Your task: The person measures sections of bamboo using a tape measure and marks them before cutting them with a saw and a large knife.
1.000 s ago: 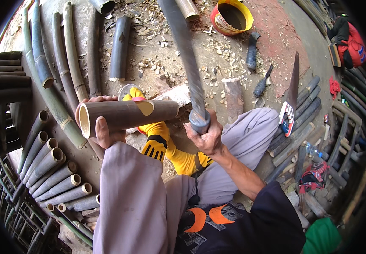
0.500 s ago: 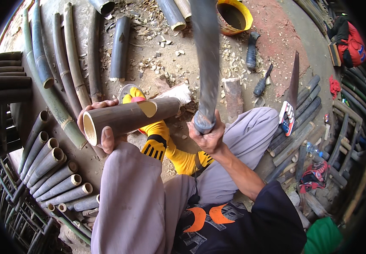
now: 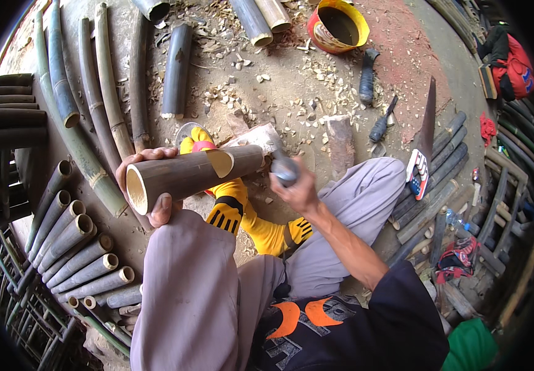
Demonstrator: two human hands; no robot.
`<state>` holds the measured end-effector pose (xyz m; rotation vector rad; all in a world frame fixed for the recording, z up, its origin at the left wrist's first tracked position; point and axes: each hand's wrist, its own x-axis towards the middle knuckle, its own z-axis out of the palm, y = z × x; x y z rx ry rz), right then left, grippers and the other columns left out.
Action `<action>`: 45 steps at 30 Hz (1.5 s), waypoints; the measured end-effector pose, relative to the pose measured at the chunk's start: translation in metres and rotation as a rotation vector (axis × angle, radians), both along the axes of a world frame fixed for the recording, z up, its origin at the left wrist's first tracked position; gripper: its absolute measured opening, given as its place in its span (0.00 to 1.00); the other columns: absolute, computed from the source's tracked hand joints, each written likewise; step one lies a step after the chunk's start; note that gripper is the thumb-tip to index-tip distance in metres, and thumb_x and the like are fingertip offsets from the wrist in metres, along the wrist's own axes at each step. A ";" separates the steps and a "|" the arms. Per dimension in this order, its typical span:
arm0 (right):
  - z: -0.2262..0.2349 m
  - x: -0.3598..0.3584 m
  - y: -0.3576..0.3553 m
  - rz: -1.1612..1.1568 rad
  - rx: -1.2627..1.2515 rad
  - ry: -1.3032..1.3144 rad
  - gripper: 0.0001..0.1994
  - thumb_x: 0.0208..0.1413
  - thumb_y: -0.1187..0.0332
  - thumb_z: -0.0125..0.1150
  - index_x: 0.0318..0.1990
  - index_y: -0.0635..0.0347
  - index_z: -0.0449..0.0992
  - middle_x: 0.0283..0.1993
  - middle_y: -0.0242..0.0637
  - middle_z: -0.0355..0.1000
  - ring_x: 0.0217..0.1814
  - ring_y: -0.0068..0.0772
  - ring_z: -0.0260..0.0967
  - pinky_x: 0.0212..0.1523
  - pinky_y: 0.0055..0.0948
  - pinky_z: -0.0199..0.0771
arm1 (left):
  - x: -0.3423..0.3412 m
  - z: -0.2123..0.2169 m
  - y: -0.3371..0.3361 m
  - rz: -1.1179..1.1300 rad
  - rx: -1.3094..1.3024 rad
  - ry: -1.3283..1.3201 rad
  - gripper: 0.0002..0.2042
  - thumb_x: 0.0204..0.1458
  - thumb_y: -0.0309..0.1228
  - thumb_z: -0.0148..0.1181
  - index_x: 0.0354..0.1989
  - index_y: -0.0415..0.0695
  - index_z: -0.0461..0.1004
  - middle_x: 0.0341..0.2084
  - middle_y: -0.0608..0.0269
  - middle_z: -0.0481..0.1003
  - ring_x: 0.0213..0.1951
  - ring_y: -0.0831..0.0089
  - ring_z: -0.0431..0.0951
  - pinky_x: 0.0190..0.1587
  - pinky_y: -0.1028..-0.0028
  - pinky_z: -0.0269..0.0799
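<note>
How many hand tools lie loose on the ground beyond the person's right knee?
3: a dark-handled tool near the yellow bucket, a smaller one below it, and a saw by the knee. Debris may hide others.

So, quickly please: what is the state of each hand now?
Left hand: closed around the open end of the bamboo tube.
Right hand: closed on the handle of a blurred tool at the tube's far end.

Bright daylight; soft shadows; strong fisheye bending, dark rim; striking tool motion-blurred.
</note>
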<state>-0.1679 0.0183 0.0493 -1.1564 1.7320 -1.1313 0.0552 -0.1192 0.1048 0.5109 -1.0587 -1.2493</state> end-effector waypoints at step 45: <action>-0.042 -0.021 0.001 0.076 0.377 0.125 0.17 0.45 0.70 0.66 0.39 0.68 0.67 0.26 0.54 0.73 0.29 0.49 0.77 0.27 0.39 0.76 | 0.006 0.016 -0.007 -0.222 0.058 0.016 0.35 0.21 0.30 0.61 0.48 0.43 0.62 0.38 0.51 0.71 0.46 0.54 0.73 0.58 0.47 0.62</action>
